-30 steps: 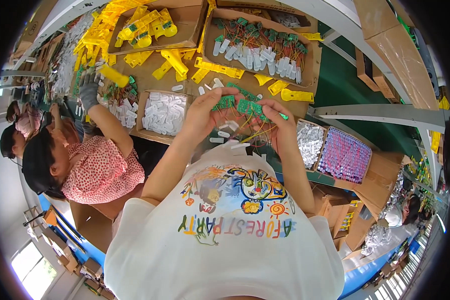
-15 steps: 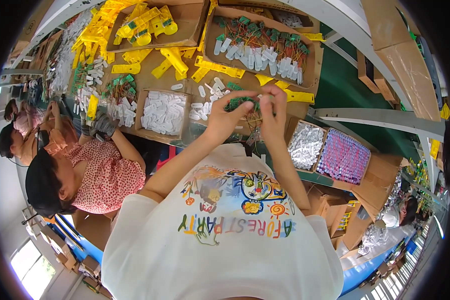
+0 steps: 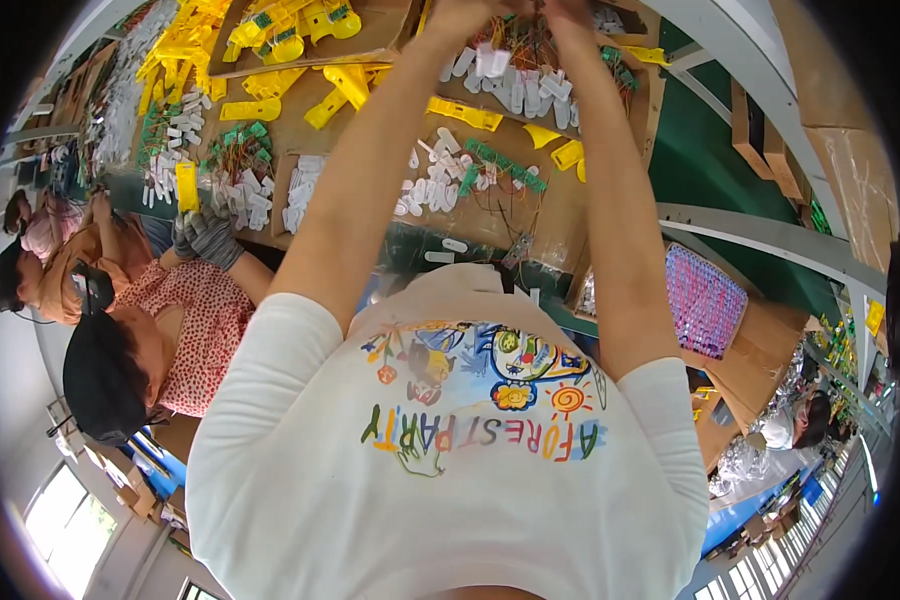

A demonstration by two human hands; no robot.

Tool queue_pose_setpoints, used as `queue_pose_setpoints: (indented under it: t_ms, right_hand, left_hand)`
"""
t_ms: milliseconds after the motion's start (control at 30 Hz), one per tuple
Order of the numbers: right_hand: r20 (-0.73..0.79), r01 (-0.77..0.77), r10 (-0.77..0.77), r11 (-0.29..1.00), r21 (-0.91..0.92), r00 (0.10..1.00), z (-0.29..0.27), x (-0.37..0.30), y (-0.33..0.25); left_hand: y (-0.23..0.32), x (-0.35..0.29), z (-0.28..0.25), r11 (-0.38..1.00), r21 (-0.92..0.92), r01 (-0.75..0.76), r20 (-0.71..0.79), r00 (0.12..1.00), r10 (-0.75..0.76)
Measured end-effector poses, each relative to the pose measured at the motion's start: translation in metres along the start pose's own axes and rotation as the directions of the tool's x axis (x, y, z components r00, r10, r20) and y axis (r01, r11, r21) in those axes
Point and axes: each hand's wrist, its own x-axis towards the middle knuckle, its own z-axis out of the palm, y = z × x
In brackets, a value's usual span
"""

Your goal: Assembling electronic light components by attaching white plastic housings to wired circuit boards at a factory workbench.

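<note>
Both my arms stretch forward across the workbench to a cardboard box (image 3: 650, 110) at the far side. My left hand (image 3: 464, 14) and my right hand (image 3: 568, 12) are over that box at the upper edge of the picture, where their fingers are cut off and blurred. Beneath them lie white plastic cases (image 3: 530, 92) wired to small green circuit boards (image 3: 618, 68). Between my forearms, a strip of green circuit boards (image 3: 508, 165) with thin wires rests on the bench. Loose white plastic pieces (image 3: 432, 188) are heaped to its left.
Yellow plastic housings (image 3: 345, 85) fill the far left, some in a cardboard tray (image 3: 310, 60). A box of purple and pink cylinders (image 3: 705, 305) stands at right. White pieces (image 3: 302, 190) lie left of my left forearm. A seated co-worker's gloved hand (image 3: 210, 238) holds a yellow housing (image 3: 186, 186).
My hands have moved from close to my chest, where they held green circuit boards, forward to the far box. The green strip now lies on the bench.
</note>
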Motion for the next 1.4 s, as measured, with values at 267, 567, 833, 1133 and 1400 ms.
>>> queue_pose_setpoints:
  t_ms: [267, 567, 833, 1133, 1400]
  right_hand:
    - [-0.048, -0.338, 0.344, 0.869, -0.361, 0.938, 0.003, -0.196, 0.085]
    - [0.288, -0.254, 0.286, 0.957, -0.144, 0.914, -0.001, -0.257, 0.079]
    - [0.291, -0.091, 0.127, 0.987, -0.132, 0.948, -0.054, -0.283, -0.067]
    - [0.251, -0.23, 0.192, 0.964, 0.134, 0.949, -0.061, -0.291, -0.073]
    - [0.26, -0.267, 0.216, 0.947, 0.179, 0.941, -0.063, -0.285, -0.064]
  left_hand:
    - [-0.032, -0.175, -0.071, 0.946, 0.247, 0.209, -0.39, 0.915, -0.101]
    - [-0.025, -0.284, -0.035, 0.795, 0.451, 0.406, -0.223, 0.914, -0.34]
    - [0.067, -0.273, -0.008, 0.941, 0.34, 0.008, 0.18, 0.981, -0.074]
    - [0.093, -0.279, 0.006, 0.984, 0.156, 0.088, -0.023, 0.996, -0.085]
    - [0.086, -0.276, -0.007, 0.947, 0.313, -0.07, 0.173, 0.985, 0.016]
